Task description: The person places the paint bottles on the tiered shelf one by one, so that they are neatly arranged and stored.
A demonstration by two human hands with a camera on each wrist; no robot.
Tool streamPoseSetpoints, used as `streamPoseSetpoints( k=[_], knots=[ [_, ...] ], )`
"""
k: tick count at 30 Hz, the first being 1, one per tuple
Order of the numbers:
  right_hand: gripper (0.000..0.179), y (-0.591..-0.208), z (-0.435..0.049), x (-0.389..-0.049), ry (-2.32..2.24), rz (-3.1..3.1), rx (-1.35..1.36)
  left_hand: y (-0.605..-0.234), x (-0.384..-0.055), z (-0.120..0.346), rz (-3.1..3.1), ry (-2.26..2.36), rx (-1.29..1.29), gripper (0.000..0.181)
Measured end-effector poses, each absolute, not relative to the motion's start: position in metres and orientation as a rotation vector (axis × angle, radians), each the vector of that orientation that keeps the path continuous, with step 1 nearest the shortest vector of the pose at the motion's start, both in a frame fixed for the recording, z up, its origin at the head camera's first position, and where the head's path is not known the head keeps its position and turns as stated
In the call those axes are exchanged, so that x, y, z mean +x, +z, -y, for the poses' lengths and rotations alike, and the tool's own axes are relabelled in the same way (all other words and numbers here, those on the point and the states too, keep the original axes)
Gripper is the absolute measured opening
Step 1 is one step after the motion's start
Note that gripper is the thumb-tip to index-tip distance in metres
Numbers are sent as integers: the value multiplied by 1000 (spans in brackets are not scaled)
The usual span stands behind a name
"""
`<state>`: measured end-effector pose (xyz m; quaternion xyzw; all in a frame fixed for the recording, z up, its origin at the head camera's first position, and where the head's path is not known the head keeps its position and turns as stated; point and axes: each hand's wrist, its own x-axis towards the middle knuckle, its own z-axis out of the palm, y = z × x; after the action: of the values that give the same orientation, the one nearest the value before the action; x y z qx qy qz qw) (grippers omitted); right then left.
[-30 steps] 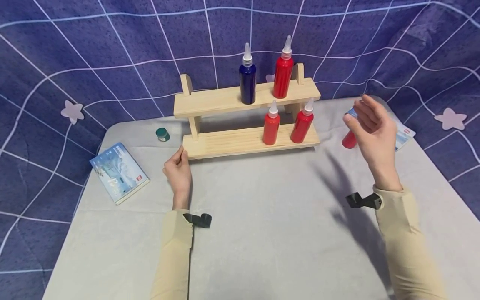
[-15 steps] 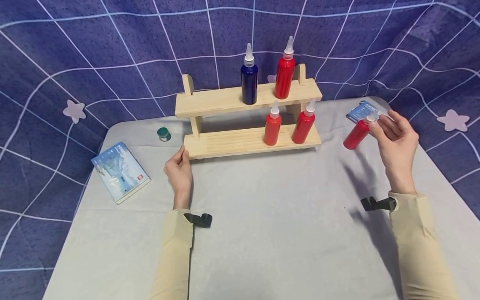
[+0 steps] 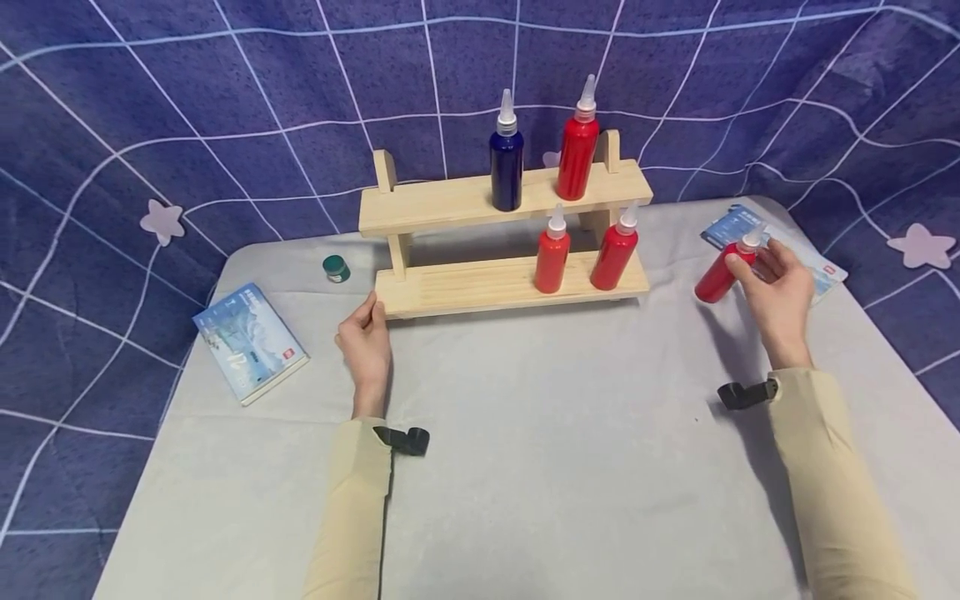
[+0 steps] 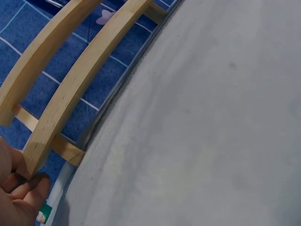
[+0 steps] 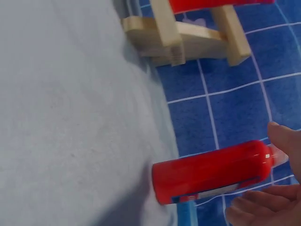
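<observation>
My left hand [image 3: 365, 350] pinches the left front corner of a two-tier wooden shelf [image 3: 450, 287]; in the left wrist view, its fingers curl under the plank's end. On the right, my right hand [image 3: 780, 304] is at the upper part of a red squeeze bottle [image 3: 716, 277] standing on the table. The right wrist view has the thumb [image 5: 282, 136] on one side of this bottle's neck and the other fingers on the opposite side, with a gap around it. A blue bottle [image 3: 506, 171] and a red bottle [image 3: 577, 158] stand on the top tier. Below them are two red bottles [image 3: 552, 262].
A blue-covered book [image 3: 251, 342] lies at the left, near a small green-lidded jar [image 3: 336, 268]. Behind the right hand lies another blue book or box [image 3: 731, 225]. A blue patterned curtain [image 3: 285, 75] hangs behind the grey-covered table [image 3: 555, 433].
My right hand moved right past the standing red bottle, then came in around its upper part. The left hand keeps its pinch on the shelf corner. The view has shifted slightly.
</observation>
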<state>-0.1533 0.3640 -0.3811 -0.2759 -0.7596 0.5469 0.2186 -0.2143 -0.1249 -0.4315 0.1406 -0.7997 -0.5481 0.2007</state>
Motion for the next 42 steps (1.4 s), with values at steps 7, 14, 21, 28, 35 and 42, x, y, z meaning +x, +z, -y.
streamPoseSetpoints(
  k=[7, 14, 21, 28, 35, 42],
  knots=[
    [44, -395, -366, -163, 1406, 2188, -695, -432, -214, 124, 2234, -1534, 369, 28],
    [16, -400, -364, -165, 1316, 2207, -689, -433, -215, 126, 2232, -1519, 363, 28],
    [17, -396, -361, -157, 1297, 2250, -703, -434, -214, 125, 2243, -1532, 366, 29],
    [15, -375, -346, -148, 1324, 2246, -600, -433, -215, 127, 2237, -1541, 367, 29],
    [15, -352, -325, -137, 1365, 2273, -476, -432, -216, 127, 2227, -1562, 369, 29],
    [16, -331, -299, -125, 1416, 2288, -360, -432, -215, 127, 2237, -1545, 375, 29]
  ],
)
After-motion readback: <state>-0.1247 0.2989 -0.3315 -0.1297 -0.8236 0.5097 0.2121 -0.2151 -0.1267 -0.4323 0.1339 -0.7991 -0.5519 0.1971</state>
